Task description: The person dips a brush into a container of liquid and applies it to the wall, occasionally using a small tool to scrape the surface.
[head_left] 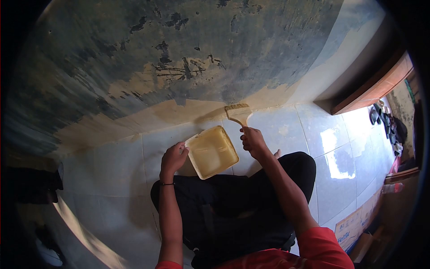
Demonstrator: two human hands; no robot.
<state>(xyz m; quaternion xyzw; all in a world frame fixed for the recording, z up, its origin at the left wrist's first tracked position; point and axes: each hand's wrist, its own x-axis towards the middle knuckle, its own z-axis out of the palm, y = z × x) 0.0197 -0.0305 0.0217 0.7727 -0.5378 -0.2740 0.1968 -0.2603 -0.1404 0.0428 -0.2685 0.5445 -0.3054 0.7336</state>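
Observation:
My left hand (174, 158) grips the left rim of a square, pale yellow container (212, 152), which is tilted above my lap and has a yellowish layer inside. In my right hand (254, 142) is the handle of a wide, flat paintbrush (238, 114), its bristles pointing up toward the bottom of the wall. The brush is just right of the container, apart from it. The wall (179, 54) has dark, patchy paint, with a beige strip along its lower edge.
Pale floor tiles (286, 130) extend around my crossed legs (224, 197). At the right are a wooden door (376, 87), a pile of shoes (387, 123), a plastic bottle (392, 188) and flattened cardboard (356, 222). Dark items (33, 184) lie at the left.

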